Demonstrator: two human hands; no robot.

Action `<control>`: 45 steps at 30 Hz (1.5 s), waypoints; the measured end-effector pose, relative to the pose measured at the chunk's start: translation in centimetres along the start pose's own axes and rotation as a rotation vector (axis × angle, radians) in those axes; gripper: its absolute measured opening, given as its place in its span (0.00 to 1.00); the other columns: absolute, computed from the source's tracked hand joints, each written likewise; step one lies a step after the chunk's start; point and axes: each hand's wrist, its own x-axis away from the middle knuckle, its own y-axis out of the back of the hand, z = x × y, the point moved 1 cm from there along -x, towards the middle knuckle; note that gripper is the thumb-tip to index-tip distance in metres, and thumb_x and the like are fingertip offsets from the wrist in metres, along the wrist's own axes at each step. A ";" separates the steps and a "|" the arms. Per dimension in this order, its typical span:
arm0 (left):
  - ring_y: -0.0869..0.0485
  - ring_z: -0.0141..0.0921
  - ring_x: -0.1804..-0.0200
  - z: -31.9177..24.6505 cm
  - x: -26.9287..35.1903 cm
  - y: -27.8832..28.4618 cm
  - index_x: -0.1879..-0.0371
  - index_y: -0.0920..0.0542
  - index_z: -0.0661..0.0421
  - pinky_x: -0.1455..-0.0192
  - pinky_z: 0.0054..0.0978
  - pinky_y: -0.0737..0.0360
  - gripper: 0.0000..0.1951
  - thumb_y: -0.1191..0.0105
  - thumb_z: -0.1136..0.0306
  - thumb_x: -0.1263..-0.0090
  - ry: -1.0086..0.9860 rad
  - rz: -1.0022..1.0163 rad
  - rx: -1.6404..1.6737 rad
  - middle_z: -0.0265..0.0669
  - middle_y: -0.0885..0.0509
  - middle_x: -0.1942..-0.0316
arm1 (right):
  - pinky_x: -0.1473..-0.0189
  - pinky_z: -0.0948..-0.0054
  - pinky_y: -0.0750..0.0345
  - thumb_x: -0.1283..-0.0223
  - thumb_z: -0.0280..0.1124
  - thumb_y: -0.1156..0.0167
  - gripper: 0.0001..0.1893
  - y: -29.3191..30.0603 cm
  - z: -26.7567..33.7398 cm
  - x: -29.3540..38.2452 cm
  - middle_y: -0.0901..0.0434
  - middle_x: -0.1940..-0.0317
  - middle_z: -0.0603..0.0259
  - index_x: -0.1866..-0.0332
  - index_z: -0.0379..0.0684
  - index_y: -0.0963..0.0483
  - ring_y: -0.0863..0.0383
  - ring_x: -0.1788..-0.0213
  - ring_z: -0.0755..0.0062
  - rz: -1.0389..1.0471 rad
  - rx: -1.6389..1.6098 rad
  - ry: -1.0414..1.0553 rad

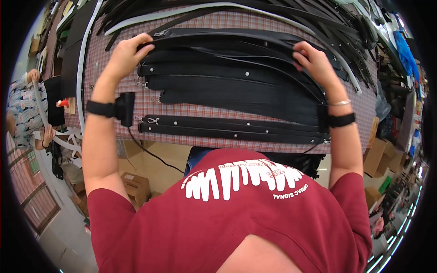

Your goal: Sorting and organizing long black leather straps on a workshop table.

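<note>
My left hand [131, 53] pinches one end of a long black strap [218, 37] between thumb and fingers. Near its other end, my right hand [309, 58] grips the same strap, which arches between the two hands. A thin dark length curves down from the right hand towards my right wrist. Beneath lies a broad layer of black straps [211, 88] with metal snaps and clips at their left ends. Closer to me, two black straps [205, 127] lie side by side, with silver snaps and a swivel clip [153, 120].
A plaid cloth [143, 102] covers the table. Many dark strips [327, 30] and a pale strip [170, 13] lie at the far side. Another person [25, 102] handles a white strip at the left. Cardboard boxes [380, 157] stand to the right. Wrist devices trail black cables [150, 153].
</note>
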 end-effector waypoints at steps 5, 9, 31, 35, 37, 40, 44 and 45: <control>0.23 0.26 0.71 -0.2 7.6 0.8 0.66 0.21 0.61 0.65 0.24 0.25 0.07 0.42 0.71 0.39 0.247 0.639 0.210 0.36 0.20 0.76 | 0.77 0.76 0.28 0.53 0.34 0.31 0.16 4.5 3.7 9.4 0.25 0.84 0.60 0.66 0.34 0.27 0.25 0.84 0.77 0.554 0.240 -0.295; 0.17 0.39 0.65 -0.7 12.0 -4.9 0.64 0.18 0.58 0.60 0.34 0.22 0.10 0.40 0.66 0.41 0.351 0.797 0.160 0.44 0.17 0.72 | 0.76 0.74 0.27 0.55 0.34 0.29 0.15 5.0 1.5 14.0 0.24 0.85 0.60 0.72 0.34 0.26 0.22 0.83 0.74 0.695 0.307 -0.543; 0.25 0.37 0.55 2.0 3.3 -7.1 0.61 0.26 0.53 0.52 0.32 0.26 0.20 0.34 0.70 0.54 -0.175 -0.058 -0.441 0.35 0.25 0.63 | 0.53 0.69 0.26 0.54 0.31 0.34 0.19 -6.8 -3.8 4.6 0.28 0.59 0.61 0.54 0.42 0.27 0.27 0.56 0.61 -0.181 0.658 0.227; 0.23 0.41 0.60 -2.1 5.4 -2.1 0.60 0.27 0.57 0.56 0.33 0.26 0.18 0.38 0.72 0.50 -0.256 -0.120 -0.235 0.41 0.23 0.64 | 0.52 0.69 0.26 0.56 0.25 0.37 0.18 -6.3 -4.7 5.2 0.26 0.58 0.61 0.55 0.42 0.26 0.26 0.55 0.62 -0.141 0.649 0.390; 0.24 0.41 0.63 -4.8 6.5 0.9 0.60 0.26 0.58 0.60 0.33 0.25 0.16 0.40 0.71 0.47 -0.266 -0.155 -0.223 0.42 0.23 0.67 | 0.53 0.69 0.26 0.59 0.23 0.38 0.19 -6.0 -5.5 5.3 0.26 0.59 0.62 0.56 0.42 0.26 0.25 0.55 0.62 -0.194 0.809 0.320; 0.25 0.42 0.66 -5.2 8.1 5.4 0.58 0.24 0.58 0.64 0.35 0.27 0.17 0.40 0.66 0.45 -0.291 -0.190 -0.327 0.42 0.25 0.70 | 0.59 0.70 0.23 0.57 0.20 0.42 0.19 -4.3 -7.0 5.9 0.23 0.62 0.64 0.54 0.44 0.26 0.22 0.60 0.64 -0.279 0.621 0.229; 0.26 0.42 0.65 -1.2 14.0 6.6 0.54 0.24 0.56 0.63 0.35 0.28 0.18 0.41 0.70 0.46 -0.161 -0.117 -0.489 0.41 0.26 0.69 | 0.59 0.72 0.23 0.62 0.13 0.41 0.27 2.1 -1.2 9.8 0.20 0.58 0.58 0.50 0.42 0.26 0.20 0.62 0.62 -0.284 0.245 0.145; 0.26 0.42 0.65 -0.1 15.5 5.9 0.54 0.24 0.56 0.62 0.35 0.28 0.20 0.40 0.70 0.49 -0.120 -0.090 -0.511 0.40 0.27 0.69 | 0.59 0.73 0.24 0.65 0.13 0.41 0.29 3.5 -0.2 11.8 0.20 0.57 0.58 0.49 0.43 0.26 0.20 0.63 0.63 -0.296 0.306 0.114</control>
